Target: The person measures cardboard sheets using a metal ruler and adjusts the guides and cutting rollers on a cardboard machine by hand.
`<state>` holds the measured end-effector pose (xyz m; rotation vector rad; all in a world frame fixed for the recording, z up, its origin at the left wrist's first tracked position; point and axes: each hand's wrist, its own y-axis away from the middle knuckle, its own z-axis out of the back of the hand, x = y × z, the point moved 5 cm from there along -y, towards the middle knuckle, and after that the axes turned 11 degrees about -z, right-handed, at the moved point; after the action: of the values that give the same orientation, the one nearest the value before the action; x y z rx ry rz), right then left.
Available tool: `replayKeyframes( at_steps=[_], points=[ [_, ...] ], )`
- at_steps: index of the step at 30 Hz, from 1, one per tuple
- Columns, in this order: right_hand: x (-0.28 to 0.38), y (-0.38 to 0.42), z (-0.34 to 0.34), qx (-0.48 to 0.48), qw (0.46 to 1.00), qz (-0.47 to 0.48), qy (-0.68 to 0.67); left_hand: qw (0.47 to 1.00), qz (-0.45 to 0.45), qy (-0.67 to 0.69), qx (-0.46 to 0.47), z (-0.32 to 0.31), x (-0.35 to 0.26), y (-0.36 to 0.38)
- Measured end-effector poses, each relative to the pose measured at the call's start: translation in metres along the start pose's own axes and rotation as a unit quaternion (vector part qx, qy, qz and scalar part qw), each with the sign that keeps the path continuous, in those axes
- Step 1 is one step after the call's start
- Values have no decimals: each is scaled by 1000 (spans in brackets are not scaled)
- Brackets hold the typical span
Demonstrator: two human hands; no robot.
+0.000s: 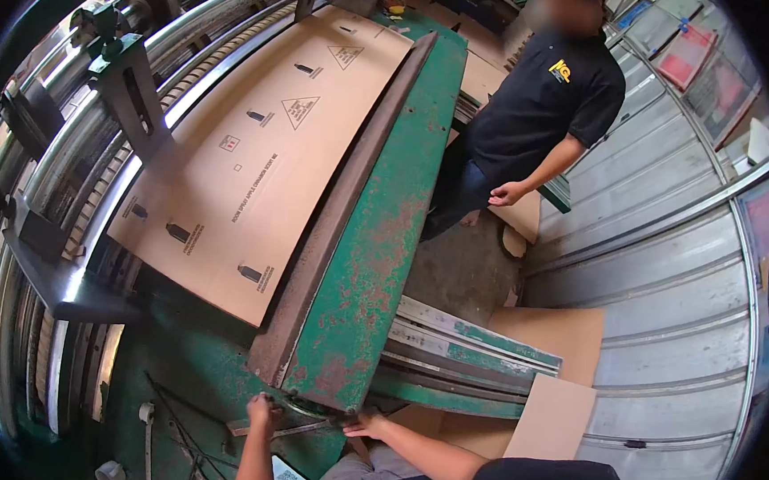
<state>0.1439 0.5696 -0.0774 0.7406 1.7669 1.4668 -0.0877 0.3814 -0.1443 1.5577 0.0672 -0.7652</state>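
My left hand (263,413) is closed in a fist at the near end of the green machine table (365,265). A dark curved rim (306,409) shows beside it, just under the table's end; whether my fingers wrap round it I cannot make out. My right hand (366,424) is at the table's near right corner, palm down, with its fingers stretched toward the edge. A large printed cardboard sheet (256,160) lies flat on the machine, between the rollers (94,184) and a rusty metal bar (342,210).
Across the table stands a person (536,117) in a dark shirt, one hand hanging low. Metal rails (466,348) and cardboard pieces (550,417) are to the right, by a corrugated metal wall (662,349). A white card with a printed code (290,475) is near my left forearm.
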Motion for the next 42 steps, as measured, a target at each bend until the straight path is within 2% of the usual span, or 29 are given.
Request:
replayKeyframes(
  at_steps=[1,2,3,5,7,8,10,11,13,14,15,16,17,18,19,20,21,22,23,25,26,28,29,31,33,37,40,42],
  points=[
    [2,3,18,-70,997,30,21,996,-9,91,-20,13,0,-10],
    [13,2,42,-143,979,143,-22,982,-18,182,-40,25,1,-19],
    [25,-4,70,-213,942,253,-63,982,-17,185,-41,32,-6,-26],
    [72,30,98,-354,838,414,-36,963,-48,254,-80,42,-37,-31],
    [122,106,72,-280,829,459,-153,969,-56,223,-88,32,-71,-17],
    [141,123,66,-280,828,460,-154,975,-65,191,-93,22,-89,-8],
    [168,139,56,-190,831,491,-180,980,-78,158,-97,4,-98,3],
    [167,126,60,-190,831,492,-180,989,-52,108,-82,-5,-93,8],
    [157,66,84,-375,797,471,-55,996,-25,58,-67,-12,-68,-2],
    [152,42,91,-462,765,449,10,998,-31,-31,-37,-20,-31,-32],
    [140,6,88,-322,855,395,-99,993,-29,-118,-8,-28,4,-57],
    [116,-22,76,-176,912,314,-198,972,-207,110,30,-42,-15,-43],
    [84,-37,76,-189,924,284,-173,982,-173,63,26,-58,-4,-32],
    [60,-44,56,-91,951,297,4,981,-176,-20,78,-67,-1,-25],
    [29,-52,31,29,942,287,172,984,-105,-132,62,-64,-22,6],
    [15,-47,2,131,957,195,172,943,-152,-288,74,-66,-52,32],
    [0,-38,-27,216,955,94,181,932,-109,-345,29,-67,-65,39],
    [-1,-17,-62,246,965,-81,28,923,-114,-368,23,-71,-66,40],
    [4,-21,-71,245,964,-96,41,911,-124,-393,18,-73,-70,39],
    [4,-37,-75,228,958,-108,-132,911,-66,-406,13,-77,-68,36],
    [7,-46,-78,226,959,-117,-129,913,-57,-403,10,-76,-69,37],
    [16,-67,-72,193,933,-148,-264,923,-78,-378,-14,-75,-79,47],
    [17,-66,-73,191,933,-152,-263,923,-74,-378,-15,-75,-82,53],
    [27,-16,-91,111,938,-119,-307,928,-71,-362,-38,-73,-98,67],
    [26,-10,-90,68,937,-102,-327,932,-68,-353,-48,-71,-97,68],
    [27,-1,-99,72,946,-116,-294,937,-74,-334,-64,-73,-90,59],
    [33,39,-117,5,950,-67,-305,940,-70,-330,-53,-72,-92,58],
    [30,28,-113,5,948,-76,-308,941,-63,-328,-54,-72,-93,58]
  ],
)
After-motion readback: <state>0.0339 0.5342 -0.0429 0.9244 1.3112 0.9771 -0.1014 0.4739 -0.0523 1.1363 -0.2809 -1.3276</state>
